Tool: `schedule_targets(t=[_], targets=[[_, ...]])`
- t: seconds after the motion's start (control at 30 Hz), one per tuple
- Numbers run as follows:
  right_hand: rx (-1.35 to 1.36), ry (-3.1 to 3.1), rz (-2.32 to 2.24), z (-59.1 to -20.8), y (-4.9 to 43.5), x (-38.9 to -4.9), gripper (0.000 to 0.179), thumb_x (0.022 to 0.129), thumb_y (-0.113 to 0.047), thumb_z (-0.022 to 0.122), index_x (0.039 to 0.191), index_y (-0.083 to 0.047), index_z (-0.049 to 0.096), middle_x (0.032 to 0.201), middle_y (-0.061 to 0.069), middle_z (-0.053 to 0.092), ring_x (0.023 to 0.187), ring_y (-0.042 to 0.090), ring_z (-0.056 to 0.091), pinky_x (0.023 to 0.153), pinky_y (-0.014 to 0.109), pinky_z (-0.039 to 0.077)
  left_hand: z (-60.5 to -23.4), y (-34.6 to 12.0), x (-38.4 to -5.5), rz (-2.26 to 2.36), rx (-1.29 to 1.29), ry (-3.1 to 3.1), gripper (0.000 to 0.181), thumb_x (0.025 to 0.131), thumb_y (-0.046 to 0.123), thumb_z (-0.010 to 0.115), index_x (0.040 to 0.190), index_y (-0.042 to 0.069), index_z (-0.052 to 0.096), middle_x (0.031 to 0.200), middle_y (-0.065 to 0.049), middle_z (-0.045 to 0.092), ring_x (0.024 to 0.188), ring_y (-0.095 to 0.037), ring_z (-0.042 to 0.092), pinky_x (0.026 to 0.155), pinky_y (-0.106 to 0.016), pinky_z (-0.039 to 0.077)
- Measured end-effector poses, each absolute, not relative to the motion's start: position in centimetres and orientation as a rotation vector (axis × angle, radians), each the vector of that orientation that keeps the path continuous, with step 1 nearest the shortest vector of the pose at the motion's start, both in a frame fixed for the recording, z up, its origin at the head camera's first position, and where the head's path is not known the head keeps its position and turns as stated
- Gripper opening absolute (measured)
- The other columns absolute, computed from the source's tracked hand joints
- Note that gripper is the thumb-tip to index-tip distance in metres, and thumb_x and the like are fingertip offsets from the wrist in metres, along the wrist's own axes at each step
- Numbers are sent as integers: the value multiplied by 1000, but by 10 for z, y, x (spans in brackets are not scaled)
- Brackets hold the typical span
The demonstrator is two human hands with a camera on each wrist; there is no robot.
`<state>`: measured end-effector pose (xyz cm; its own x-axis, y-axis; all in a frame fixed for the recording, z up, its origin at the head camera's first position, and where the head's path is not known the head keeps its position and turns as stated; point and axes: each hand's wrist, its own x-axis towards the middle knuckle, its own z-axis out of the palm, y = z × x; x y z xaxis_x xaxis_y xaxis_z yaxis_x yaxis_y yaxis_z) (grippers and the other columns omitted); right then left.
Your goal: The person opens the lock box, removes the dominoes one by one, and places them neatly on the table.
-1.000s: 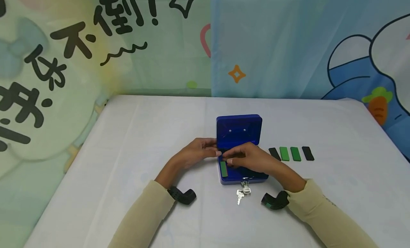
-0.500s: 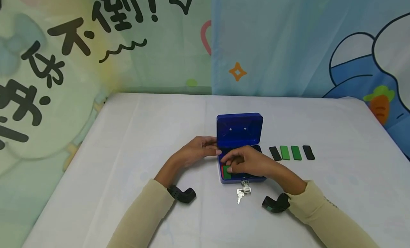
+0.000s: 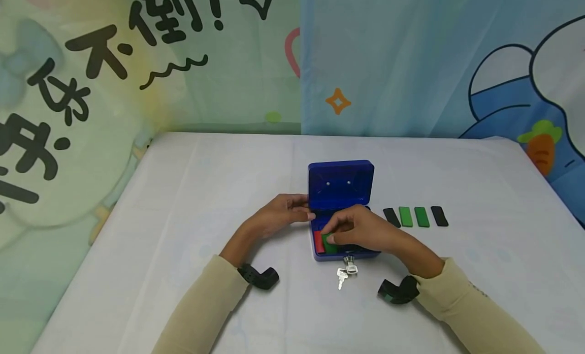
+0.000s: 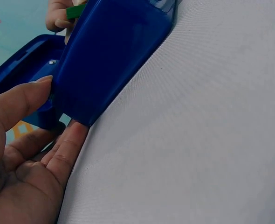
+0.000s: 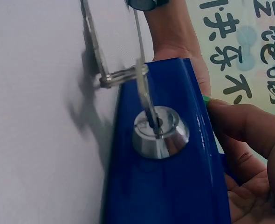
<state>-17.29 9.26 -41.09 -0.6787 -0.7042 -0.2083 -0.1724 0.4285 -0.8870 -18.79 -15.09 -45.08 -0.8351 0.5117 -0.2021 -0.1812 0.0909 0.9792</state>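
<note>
A small blue cash box [image 3: 322,258] stands with its lid [image 3: 340,185] raised. My left hand [image 3: 281,214] holds its back left corner, and in the left wrist view the thumb [image 4: 23,100] lies at the upper edge with the fingers behind. Inside the box's left end my right hand [image 3: 363,227] pinches a flat green block [image 3: 330,245] between thumb and fingertips. Just left of that block a red block [image 3: 318,242] lies in the box. My right hand hides much of the inside. A silver lock [image 5: 161,133] with a key in it sits on the front wall.
To the right of the box, a black block [image 3: 391,218], two green blocks [image 3: 405,217] and another black block [image 3: 440,216] lie in a row on the white tablecloth [image 3: 219,166]. Keys [image 3: 342,277] hang from the lock. A printed curtain [image 3: 388,64] hangs behind the table.
My right hand has shifted slightly toward the box's front and right with the green block, and the red block at the left wall has come into sight. My left hand has stayed in place.
</note>
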Motion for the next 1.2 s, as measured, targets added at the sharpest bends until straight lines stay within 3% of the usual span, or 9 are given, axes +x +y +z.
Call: schedule_targets(t=[0.27, 1.2], targets=[[-635, 2034, -1314, -408, 98, -174, 23, 93, -13, 67, 110, 2, 69, 102, 12, 70, 80, 26, 70, 74, 36, 58, -450, -151, -188, 1789, 312, 1880, 59, 91, 11, 68, 142, -4, 44, 131, -11, 59, 118, -19, 58, 99, -30, 45], [-650, 2134, -1382, -406, 144, -175, 27, 95, -14, 64, 113, 5, 68, 107, 15, 66, 82, 28, 67, 76, 37, 57, -450, -153, -188, 1814, 326, 1848, 60, 91, 7, 68, 143, -5, 41, 132, -13, 58, 117, -20, 58, 98, -29, 45]])
